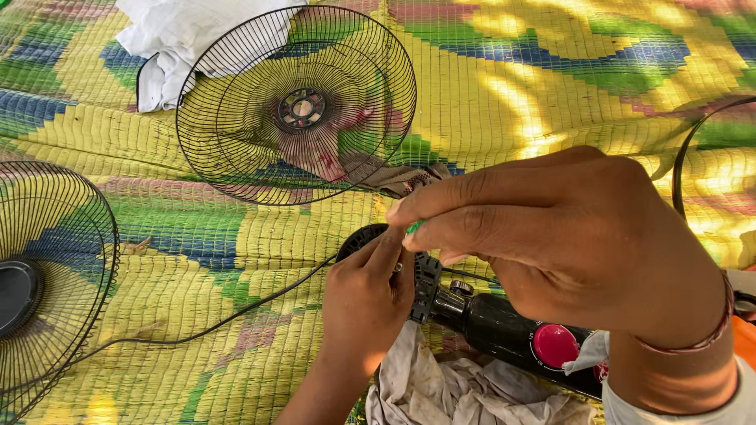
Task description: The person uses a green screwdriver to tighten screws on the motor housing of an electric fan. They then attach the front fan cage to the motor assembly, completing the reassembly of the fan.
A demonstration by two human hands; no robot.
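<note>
Hands meet near the middle of the frame, over the black fan motor [504, 327] that lies low and right on a crumpled grey rag [457, 389]. We see our right hand [575, 244] come in from the right, its thumb and first fingers pinched together on a small green thing [414, 227]; it is too tiny for us to say what it is, maybe a little tool tip or a cap. Our left hand [366, 303] comes up from the bottom, fingers curled shut against the round black front end [394, 260] of the motor, holding it steady. We think the step in hand is work on the front of the motor, with the small green thing put to it. The next move, we judge, needs a steady left grip and a careful, small turn or push from the right fingers, so the tiny piece does not slip away onto the mat. A thin black cord [236, 311] runs off to the left. One round wire fan guard [295, 106] lies in the upper middle, another wire guard [47, 275] at the left edge. A white cloth [169, 35] sits at the upper left on the bright yellow, green and blue mat [551, 63].
</note>
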